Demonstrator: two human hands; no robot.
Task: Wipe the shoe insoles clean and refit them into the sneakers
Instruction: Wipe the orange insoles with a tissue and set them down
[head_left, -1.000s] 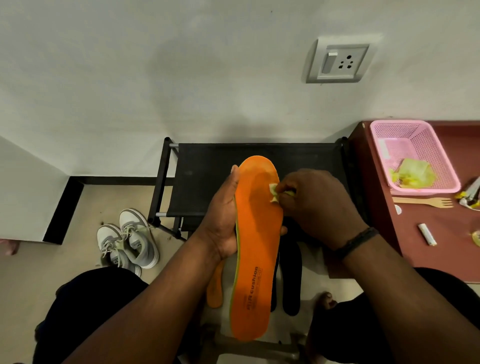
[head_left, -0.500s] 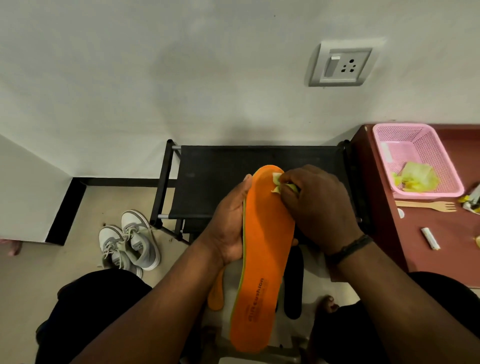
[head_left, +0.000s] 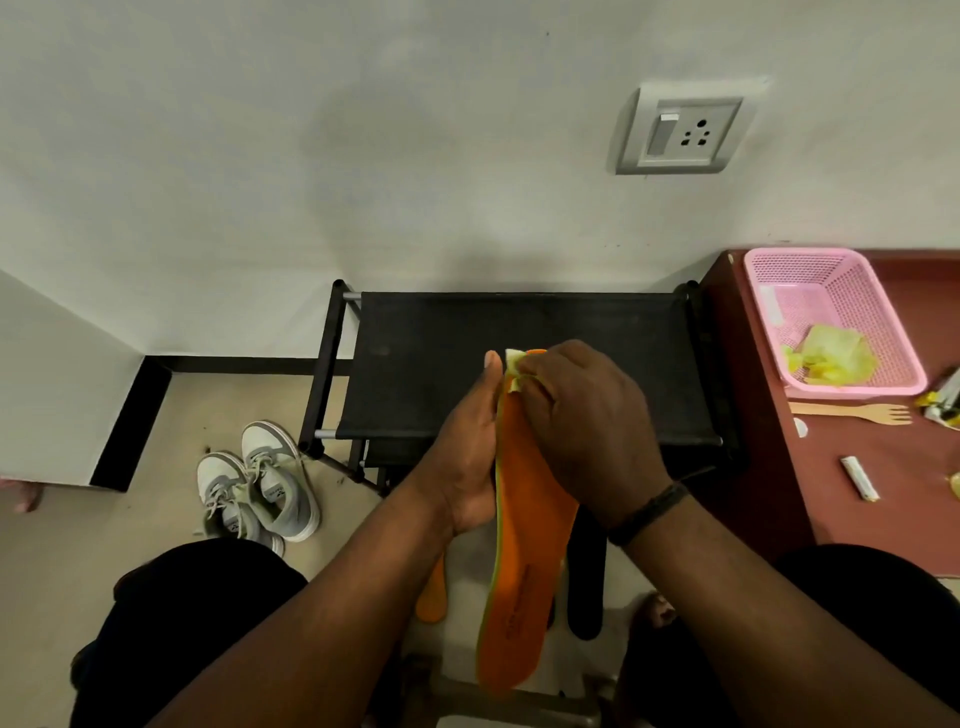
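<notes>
My left hand (head_left: 467, 457) grips an orange insole (head_left: 524, 561) along its left edge, toe end up. My right hand (head_left: 587, 426) pinches a small pale yellow wipe (head_left: 515, 370) and presses it on the insole's toe end, covering that part. A second orange insole (head_left: 432, 597) and a dark insole (head_left: 587, 587) lie lower down, partly hidden by my arms. A pair of grey-and-white sneakers (head_left: 260, 483) stands on the floor at the left.
A black fabric-topped rack (head_left: 519, 353) stands against the wall behind my hands. At the right, a dark red table (head_left: 883, 467) holds a pink basket (head_left: 883, 322) with yellow wipes, a wooden fork (head_left: 852, 414) and a small white stick (head_left: 860, 478).
My right hand with the wipe slid up and left across the insole to its toe tip. The insole tilted more edge-on in my left hand.
</notes>
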